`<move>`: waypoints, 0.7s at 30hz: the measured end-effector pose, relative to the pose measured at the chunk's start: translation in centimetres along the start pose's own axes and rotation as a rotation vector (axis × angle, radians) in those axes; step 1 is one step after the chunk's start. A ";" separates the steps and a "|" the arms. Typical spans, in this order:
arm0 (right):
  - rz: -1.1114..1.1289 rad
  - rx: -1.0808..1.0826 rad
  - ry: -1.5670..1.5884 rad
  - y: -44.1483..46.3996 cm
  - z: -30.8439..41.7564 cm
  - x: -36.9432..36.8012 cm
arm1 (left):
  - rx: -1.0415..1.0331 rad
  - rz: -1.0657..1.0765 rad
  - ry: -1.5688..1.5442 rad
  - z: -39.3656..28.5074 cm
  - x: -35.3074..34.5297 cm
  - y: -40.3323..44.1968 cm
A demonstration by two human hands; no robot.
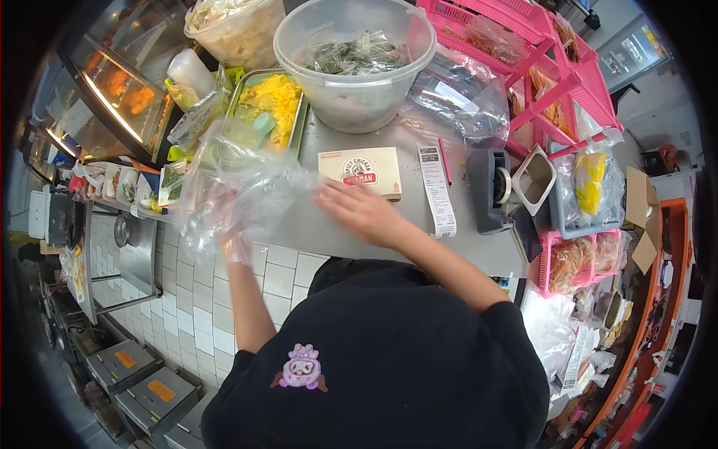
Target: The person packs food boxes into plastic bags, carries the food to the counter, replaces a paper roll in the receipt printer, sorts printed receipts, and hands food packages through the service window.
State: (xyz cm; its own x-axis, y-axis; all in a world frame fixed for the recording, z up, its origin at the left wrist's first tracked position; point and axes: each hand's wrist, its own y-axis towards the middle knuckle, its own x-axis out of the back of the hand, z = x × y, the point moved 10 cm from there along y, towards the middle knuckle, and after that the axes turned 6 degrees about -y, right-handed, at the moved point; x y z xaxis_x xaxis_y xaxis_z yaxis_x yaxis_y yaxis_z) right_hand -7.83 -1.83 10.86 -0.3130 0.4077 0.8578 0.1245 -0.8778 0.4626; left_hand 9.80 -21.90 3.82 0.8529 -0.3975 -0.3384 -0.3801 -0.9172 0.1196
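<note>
A clear plastic bag [262, 187], blurred by motion, is spread in the air between my two hands. My left hand [236, 228] is at its lower left side, with film covering the hand down to the wrist; the bag is gripped there, though its fingers show only faintly. At the bag's right end, my right hand [357, 213] has its fingers together on the edge, pointing left. Just beyond that hand lies a closed cardboard food box [385, 161] with a red and black chicken logo. A long printed receipt [436, 191] and a pink pen [445, 163] lie to the right.
Behind the box stands a large clear tub [355, 105] of bagged greens. A tray [301, 127] of yellow food is at the left, near a heated display case [112, 90]. To the right are a tape dispenser [490, 191], a metal container [534, 178] and pink baskets [523, 82].
</note>
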 end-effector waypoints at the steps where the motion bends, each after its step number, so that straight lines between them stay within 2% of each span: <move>1: 0.141 -0.031 -0.218 -2.4 -1.8 -1.8 | 0.158 0.145 0.316 1.8 3.5 1.2; 2: 0.193 -0.127 -0.269 -4.1 -4.0 -2.4 | 0.320 0.291 0.633 3.8 5.5 1.0; 3: 0.248 -0.228 -0.316 -5.6 -5.9 -2.9 | 0.329 0.290 0.639 2.4 4.6 0.7; 5: 0.222 -0.252 -0.254 -6.6 -7.4 -2.4 | 1.055 0.457 0.907 3.2 3.4 -4.3; 6: 0.186 -0.274 -0.204 -6.6 -8.4 -2.0 | 0.952 0.430 0.990 3.9 4.4 -3.4; 7: 0.181 -0.277 -0.204 -6.6 -9.1 -2.0 | 0.949 0.432 0.995 4.7 4.3 -3.4; 9: 0.167 -0.251 -0.182 -6.6 -9.7 -2.2 | 0.639 0.255 0.578 4.2 1.6 -0.8; 10: 0.159 -0.253 -0.157 -6.4 -9.8 -1.7 | 0.641 0.264 0.588 5.8 1.5 -0.4; 12: 0.155 -0.276 -0.072 -6.9 -11.2 -1.7 | 0.383 0.140 0.388 6.3 0.8 2.1; 13: 0.155 -0.287 0.010 -7.1 -11.5 -1.8 | 0.389 0.153 0.392 6.7 0.1 2.1; 15: 0.124 -0.326 0.007 -7.1 -11.7 -1.0 | 0.136 -0.182 0.193 4.7 0.7 2.7; 16: 0.141 -0.315 -0.046 -7.0 -11.5 -0.9 | 0.136 -0.171 0.187 4.6 -0.5 2.0; 18: 0.155 -0.307 -0.112 -6.8 -11.4 -1.0 | -0.529 -0.237 0.562 -3.3 -4.2 -1.6; 20: 0.167 -0.332 -0.144 -7.1 -11.4 -1.7 | -0.724 0.188 0.822 -3.8 -11.4 -5.0; 21: 0.173 -0.338 -0.143 -7.2 -11.3 -1.9 | -0.667 0.423 0.900 -2.8 -15.1 -6.0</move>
State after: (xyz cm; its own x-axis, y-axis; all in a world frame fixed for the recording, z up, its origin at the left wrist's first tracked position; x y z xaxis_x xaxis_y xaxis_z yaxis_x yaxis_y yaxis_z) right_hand -18.80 0.86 3.33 -0.1779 0.2568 0.9499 -0.1605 -0.9600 0.2295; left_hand 0.18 -10.49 10.80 0.7508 -0.3030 0.5869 -0.6568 -0.4368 0.6146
